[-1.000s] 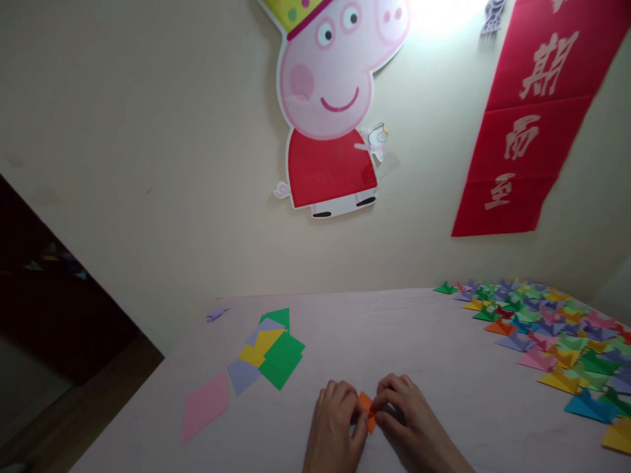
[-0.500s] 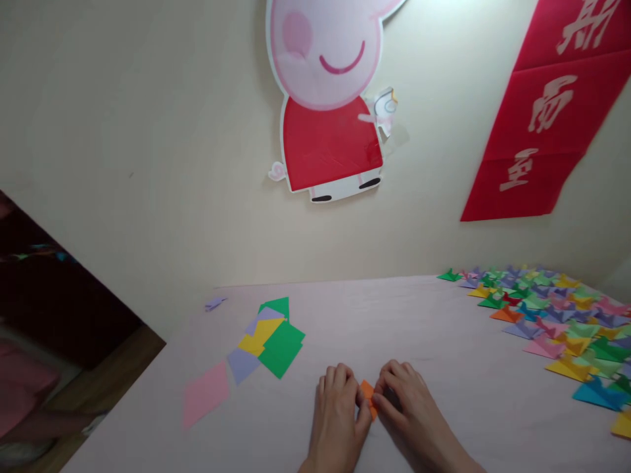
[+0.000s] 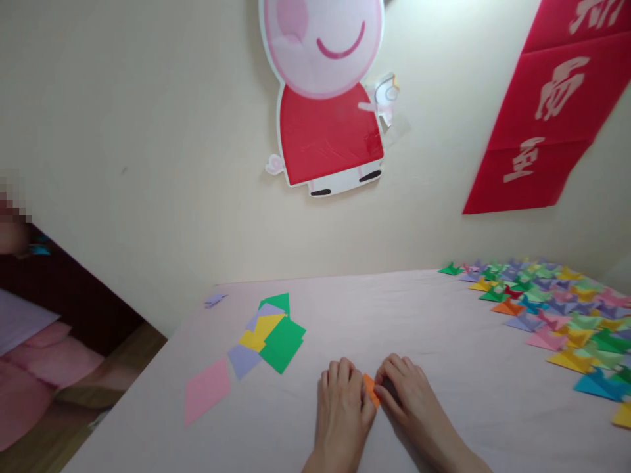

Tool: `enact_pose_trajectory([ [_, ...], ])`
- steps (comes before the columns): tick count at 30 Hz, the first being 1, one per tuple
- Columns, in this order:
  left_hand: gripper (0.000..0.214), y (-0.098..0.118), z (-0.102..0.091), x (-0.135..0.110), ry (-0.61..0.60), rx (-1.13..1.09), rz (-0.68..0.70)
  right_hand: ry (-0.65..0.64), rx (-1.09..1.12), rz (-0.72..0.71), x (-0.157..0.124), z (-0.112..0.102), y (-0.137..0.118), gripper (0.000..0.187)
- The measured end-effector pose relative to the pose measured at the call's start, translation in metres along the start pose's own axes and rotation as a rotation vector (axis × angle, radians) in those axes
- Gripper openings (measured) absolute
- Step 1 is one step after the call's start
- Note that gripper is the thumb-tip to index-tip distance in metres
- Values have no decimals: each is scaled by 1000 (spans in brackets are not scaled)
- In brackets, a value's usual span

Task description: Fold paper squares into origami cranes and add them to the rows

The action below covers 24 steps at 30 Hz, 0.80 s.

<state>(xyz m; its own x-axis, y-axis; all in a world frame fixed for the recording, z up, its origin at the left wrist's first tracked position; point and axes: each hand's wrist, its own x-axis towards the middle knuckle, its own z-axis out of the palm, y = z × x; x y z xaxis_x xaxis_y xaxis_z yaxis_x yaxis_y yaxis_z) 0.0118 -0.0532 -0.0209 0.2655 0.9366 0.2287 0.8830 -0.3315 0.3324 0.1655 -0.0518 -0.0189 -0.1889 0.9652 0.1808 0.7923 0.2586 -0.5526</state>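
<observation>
My left hand (image 3: 342, 410) and my right hand (image 3: 411, 404) rest side by side on the pale pink table (image 3: 444, 341), near its front edge. Between them sits a small folded orange paper (image 3: 371, 389). The fingers of both hands are curled and pressed on it, so only a narrow orange strip shows. Most of the paper is hidden under my fingers.
Flat paper squares (image 3: 273, 332) in green, yellow and lilac overlap at the left, with a single pink square (image 3: 207, 391) nearer me. Several folded paper pieces (image 3: 557, 315) in many colours cover the right side. A small lilac piece (image 3: 215, 300) lies by the wall. A person in pink (image 3: 29, 355) is at the far left.
My hands have closed tighter over the orange paper, so less of it shows. The view has tilted down, and a person in pink has come into sight at the left.
</observation>
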Motion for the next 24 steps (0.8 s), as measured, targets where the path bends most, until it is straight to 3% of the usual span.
enact_pose_trajectory([
  [10,12,3,-4,1,-49,-39,-24,31,51,39,0,3,-4,5],
  [18,23,5,-18,0,-80,-228,-49,3,149,99,2,1,-2,25],
  [24,20,2,-17,1,-96,-259,-60,31,177,103,1,0,-5,20],
])
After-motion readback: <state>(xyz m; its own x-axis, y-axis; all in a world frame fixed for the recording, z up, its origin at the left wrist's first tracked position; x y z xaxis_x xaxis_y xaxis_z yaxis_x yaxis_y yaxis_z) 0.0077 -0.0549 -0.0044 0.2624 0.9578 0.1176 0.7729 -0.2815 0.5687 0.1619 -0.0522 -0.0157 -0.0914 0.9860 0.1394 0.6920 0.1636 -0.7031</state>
